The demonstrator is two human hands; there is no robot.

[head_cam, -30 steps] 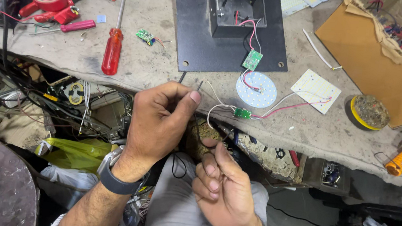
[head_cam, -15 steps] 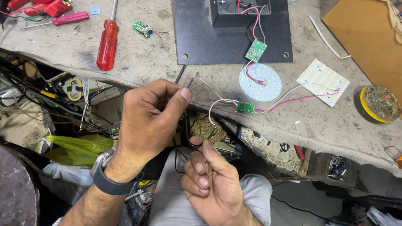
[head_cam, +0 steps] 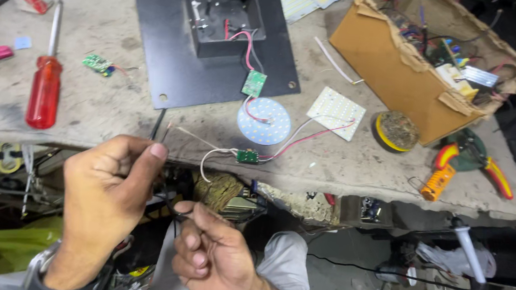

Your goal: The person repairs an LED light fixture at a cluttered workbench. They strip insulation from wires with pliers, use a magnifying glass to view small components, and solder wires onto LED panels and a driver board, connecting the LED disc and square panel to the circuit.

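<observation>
Head view, read from left to right. At the far left of the tabletop lies a red-handled screwdriver, with a small loose green circuit board just beside it. Neither is being touched.

Below the tabletop edge, the left hand is closed, thumb and forefinger pinching a thin black wire whose upper end rises over the edge. The right hand is also closed, its fingertips nipping the lower run of the same wire (the exact contact point is partly hidden by the fingers).

Further right, a black metal plate carries a square housing; red and white leads run from it to a green driver board and on to a round white LED disc. A second small green board sits at the tabletop edge, its white lead curling toward the hands and its red and white leads reaching a square LED panel.

Judged status: the boards and LED parts appear already wired together; the black wire is in hand and not yet joined to anything visible.

At far right stand a cardboard box of parts and red-and-yellow pliers.
</observation>
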